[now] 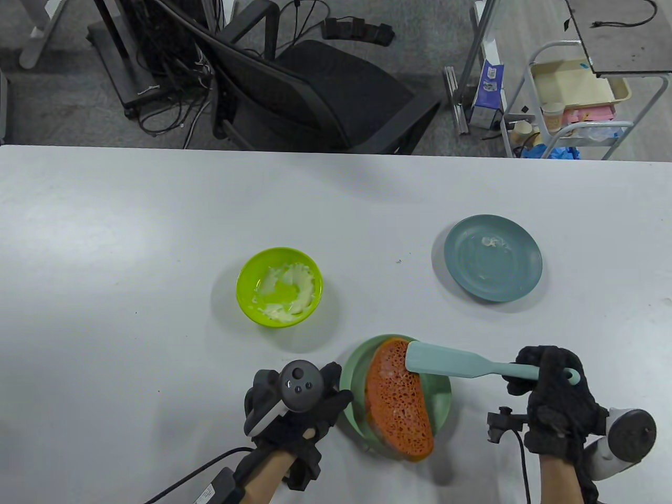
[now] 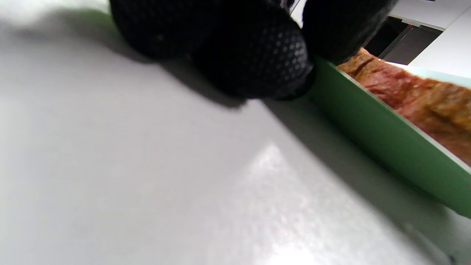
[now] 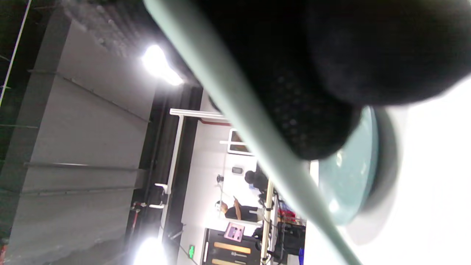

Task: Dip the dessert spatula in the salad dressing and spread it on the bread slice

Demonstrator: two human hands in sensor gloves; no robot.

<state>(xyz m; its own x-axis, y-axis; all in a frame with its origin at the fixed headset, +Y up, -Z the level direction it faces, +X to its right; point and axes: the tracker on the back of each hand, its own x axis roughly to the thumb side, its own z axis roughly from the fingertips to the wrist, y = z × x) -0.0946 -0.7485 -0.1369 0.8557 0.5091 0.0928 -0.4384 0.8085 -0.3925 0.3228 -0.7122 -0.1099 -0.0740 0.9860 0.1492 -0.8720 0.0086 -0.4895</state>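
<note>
Now: right hand grips spatula | left hand steadies green bowl, fingers straight

Teal spatula blade on orange bread slice; dressing in lime bowl.

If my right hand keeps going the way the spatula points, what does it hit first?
Probably the orange sponge-like bread slice in the pale green bowl; the right hand holds the light teal spatula already over it.
</note>
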